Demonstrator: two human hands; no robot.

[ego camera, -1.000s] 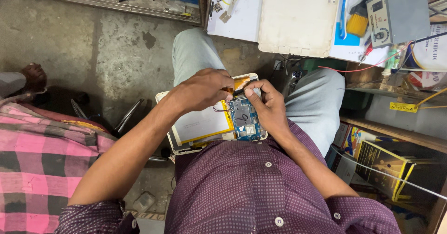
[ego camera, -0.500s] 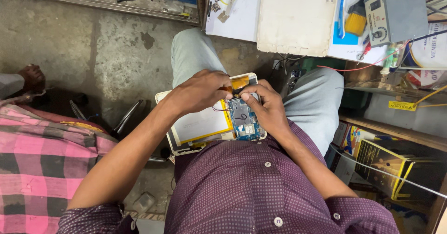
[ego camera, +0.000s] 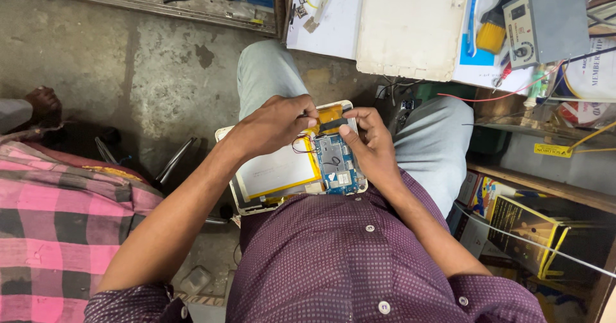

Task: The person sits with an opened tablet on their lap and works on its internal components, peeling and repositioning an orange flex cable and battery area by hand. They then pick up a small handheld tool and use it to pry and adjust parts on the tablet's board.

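Soft, even overhead light falls on a sharply focused scene, brightest on the white board (ego camera: 410, 24) at far centre, dimmer in the shelves at near right, with wide-angle bending at the edges and faint shadow beneath the opened tablet (ego camera: 282, 169).

An opened tablet (ego camera: 289, 169) lies on the lap. The left hand (ego camera: 273, 127) pinches at its top edge; the right hand (ego camera: 369, 146) grips its right side beside the blue board (ego camera: 335, 162).

Your opened tablet (ego camera: 282, 172) lying back-up across your lap, white frame, pale battery edged in yellow, blue circuit board (ego camera: 335, 164) exposed at its right end
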